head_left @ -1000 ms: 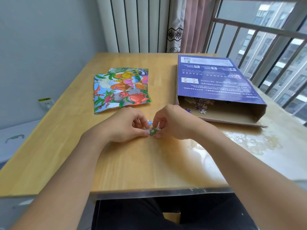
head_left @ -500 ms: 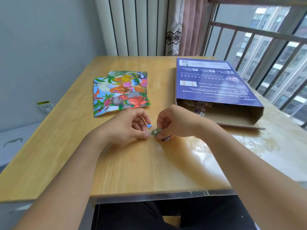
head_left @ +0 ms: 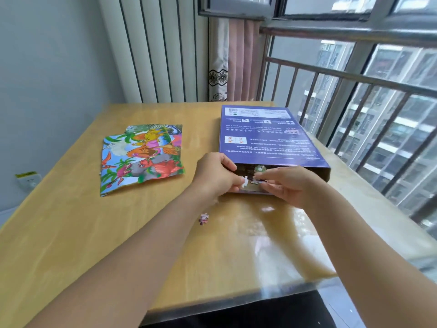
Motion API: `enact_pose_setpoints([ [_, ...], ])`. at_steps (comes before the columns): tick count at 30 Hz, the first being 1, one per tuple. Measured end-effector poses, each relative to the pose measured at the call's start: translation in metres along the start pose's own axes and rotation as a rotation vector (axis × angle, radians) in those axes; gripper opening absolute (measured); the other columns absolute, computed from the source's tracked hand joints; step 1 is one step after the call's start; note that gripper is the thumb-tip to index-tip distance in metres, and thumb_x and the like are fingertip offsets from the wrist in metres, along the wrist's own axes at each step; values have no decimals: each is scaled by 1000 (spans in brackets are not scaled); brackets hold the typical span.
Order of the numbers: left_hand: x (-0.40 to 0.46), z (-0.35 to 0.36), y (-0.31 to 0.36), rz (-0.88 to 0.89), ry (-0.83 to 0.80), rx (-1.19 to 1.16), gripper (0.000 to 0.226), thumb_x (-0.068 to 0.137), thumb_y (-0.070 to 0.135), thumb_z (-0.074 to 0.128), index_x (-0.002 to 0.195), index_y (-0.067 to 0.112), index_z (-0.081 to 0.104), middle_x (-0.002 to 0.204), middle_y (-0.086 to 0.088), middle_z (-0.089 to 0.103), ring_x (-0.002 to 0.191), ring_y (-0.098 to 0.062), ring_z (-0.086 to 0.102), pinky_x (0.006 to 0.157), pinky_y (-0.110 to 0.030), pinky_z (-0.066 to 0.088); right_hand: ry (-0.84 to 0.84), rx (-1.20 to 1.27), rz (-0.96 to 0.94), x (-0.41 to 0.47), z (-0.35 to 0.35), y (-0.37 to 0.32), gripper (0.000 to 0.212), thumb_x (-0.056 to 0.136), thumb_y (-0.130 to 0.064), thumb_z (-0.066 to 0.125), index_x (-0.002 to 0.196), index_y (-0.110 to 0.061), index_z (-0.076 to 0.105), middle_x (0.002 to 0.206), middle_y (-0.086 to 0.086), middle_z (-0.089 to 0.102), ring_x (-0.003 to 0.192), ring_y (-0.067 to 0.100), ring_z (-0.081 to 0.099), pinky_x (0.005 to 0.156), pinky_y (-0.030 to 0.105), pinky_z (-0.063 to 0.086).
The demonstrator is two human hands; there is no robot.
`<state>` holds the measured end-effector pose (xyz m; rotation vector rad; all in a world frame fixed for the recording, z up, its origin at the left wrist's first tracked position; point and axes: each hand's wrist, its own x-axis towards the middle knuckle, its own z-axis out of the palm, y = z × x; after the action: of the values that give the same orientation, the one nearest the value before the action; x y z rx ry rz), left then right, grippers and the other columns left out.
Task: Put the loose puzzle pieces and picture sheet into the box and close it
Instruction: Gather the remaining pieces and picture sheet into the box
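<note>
White card shows between the fingertips of the left hand (head_left: pixel 218 175), which pinches a puzzle piece (head_left: pixel 245 181) at the open mouth of the box (head_left: pixel 267 136), while the right hand (head_left: pixel 287 185) beside it pinches what looks like a second piece, both forearms reaching forward over the counter (head_left: pixel 94 233). The loading of loose pieces seems under way. Next they need slipping inside; one piece (head_left: pixel 203 218) lies behind on the counter and the sheet (head_left: pixel 142 157) sits well left, still out.

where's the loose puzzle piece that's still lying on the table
In the head view, the loose puzzle piece lies on the wooden table, beside the left forearm and nearer the person than the purple box.
</note>
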<state>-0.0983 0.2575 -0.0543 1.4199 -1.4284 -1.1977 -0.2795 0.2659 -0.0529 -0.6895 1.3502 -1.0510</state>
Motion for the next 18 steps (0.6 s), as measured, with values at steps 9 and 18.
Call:
enact_pose_setpoints([
  [9, 4, 16, -22, 174, -67, -28, 40, 91, -12, 54, 119, 17, 56, 127, -9, 58, 124, -16, 58, 87, -17, 52, 31, 275, -141, 12, -6, 4, 29, 88, 16, 62, 111, -2, 65, 119, 14, 69, 107, 25, 68, 83, 27, 61],
  [18, -21, -58, -36, 478, 106, 459, 29, 76, 6, 79, 97, 25, 72, 86, 11, 66, 66, -5, 58, 57, -9, 42, 275, -855, -763, -16, 1, 47, 37, 92, -7, 56, 121, -22, 72, 116, -6, 73, 104, 12, 68, 87, 24, 53],
])
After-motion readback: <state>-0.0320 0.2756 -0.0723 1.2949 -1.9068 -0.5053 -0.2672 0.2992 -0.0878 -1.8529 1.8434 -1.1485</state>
